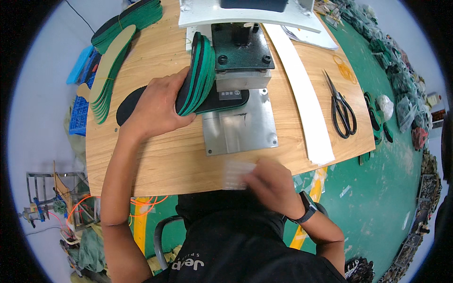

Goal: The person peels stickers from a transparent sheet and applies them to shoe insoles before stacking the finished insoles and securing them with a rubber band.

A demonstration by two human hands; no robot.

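My left hand [158, 104] is closed round a stack of black-and-green insoles [196, 75], tilted up on edge left of the press. Beneath this hand a single black insole [224, 101] lies flat across the press's metal base plate [240, 134], a small grey patch with light marks on its heel end. The press head [243, 52], a dark block over a bare metal one, stands just behind that heel. At the table's front edge my right hand [273, 186] pinches a thin whitish translucent sheet [235, 174]; both are smeared by motion.
More insole stacks [111, 75] stand at the far left, beside blue crates [79, 115]. Right of the press lie a long white strip [302, 94], black-handled scissors [340, 108] and yellow bands [344, 68]. A white stand [245, 16] rises at the back.
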